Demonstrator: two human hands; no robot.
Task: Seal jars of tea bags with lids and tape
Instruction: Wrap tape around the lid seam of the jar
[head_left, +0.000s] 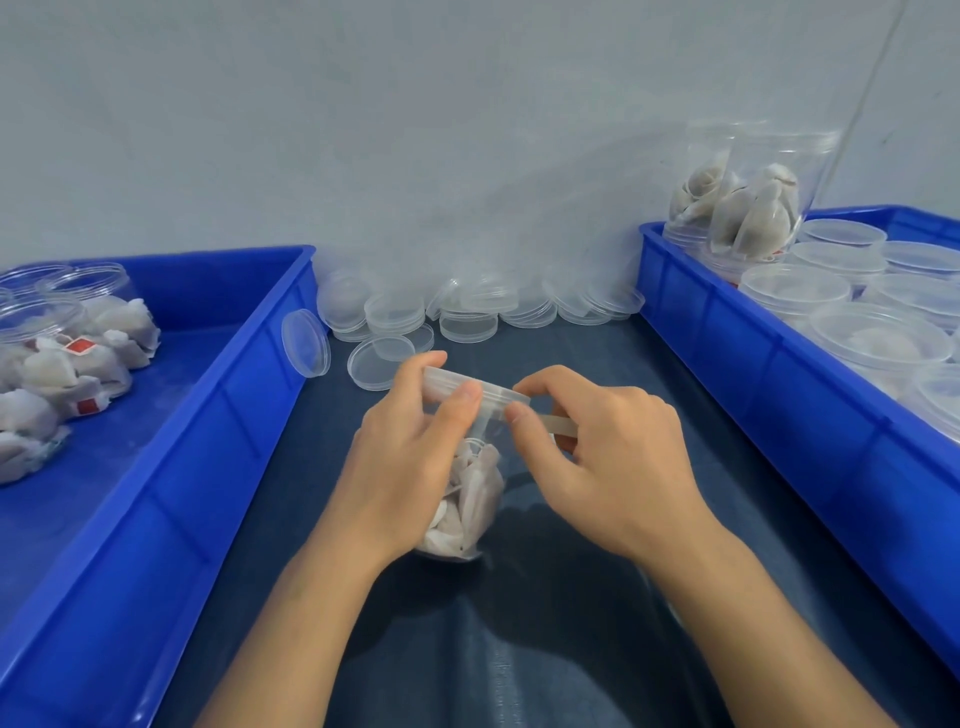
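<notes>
Jar (470, 493) of tea bags stands on the dark table (597, 597) between your forearms, its left wall hidden behind your left hand (400, 467); the clear plastic makes its outline hard to trace. Lid (470, 387) sits on its mouth. Your left hand wraps the jar, thumb pressed on the lid's rim and fingertips curled over the far edge. Your right hand (613, 462) pinches a strip of tape (558, 423) narrowly between thumb and forefinger, close against the lid's right side; whether the tape already sticks there is unclear. Two blue crates flank the table. The left crate (156, 467), cut off by the frame, holds open jars lying on their sides (67, 332), too overlapped to count. The right crate (753, 364), also cut off, holds lidded jars (878, 338) and two open jars standing at its far corner (748, 208). Loose lids (467, 312) are heaped against the wall, too transparent to count.
</notes>
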